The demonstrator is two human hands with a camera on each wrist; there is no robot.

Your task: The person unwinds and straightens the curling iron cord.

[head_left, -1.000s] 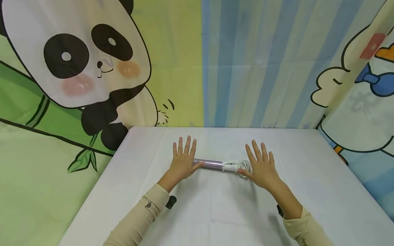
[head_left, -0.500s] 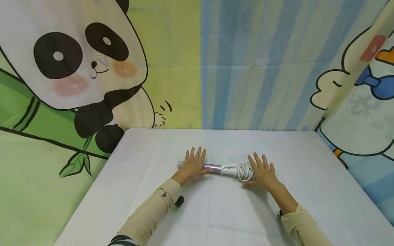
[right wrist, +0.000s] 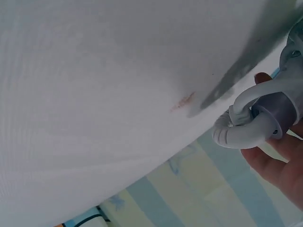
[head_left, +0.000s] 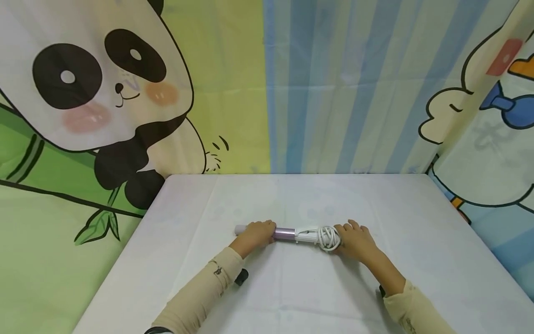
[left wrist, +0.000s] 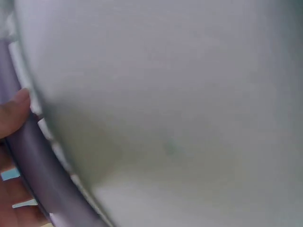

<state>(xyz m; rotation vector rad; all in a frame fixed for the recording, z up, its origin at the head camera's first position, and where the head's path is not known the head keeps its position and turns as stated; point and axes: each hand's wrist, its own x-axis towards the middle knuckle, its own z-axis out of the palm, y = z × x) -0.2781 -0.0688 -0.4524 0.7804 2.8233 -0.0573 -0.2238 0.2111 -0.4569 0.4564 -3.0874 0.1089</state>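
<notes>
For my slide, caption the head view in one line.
Both hands, left hand and right hand, grip a slim purple-and-white styling wand with coiled white cord on a white table.

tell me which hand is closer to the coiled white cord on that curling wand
Right. The right hand is curled against the coiled white cord at the wand's end. The left hand grips the purple barrel at the opposite end, apart from the cord.

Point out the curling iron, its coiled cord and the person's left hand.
curling iron (head_left: 285, 232), head view, on the purple barrel.
coiled cord (head_left: 328, 237), head view, on the white loops.
left hand (head_left: 256, 233), head view, on its back.
</notes>
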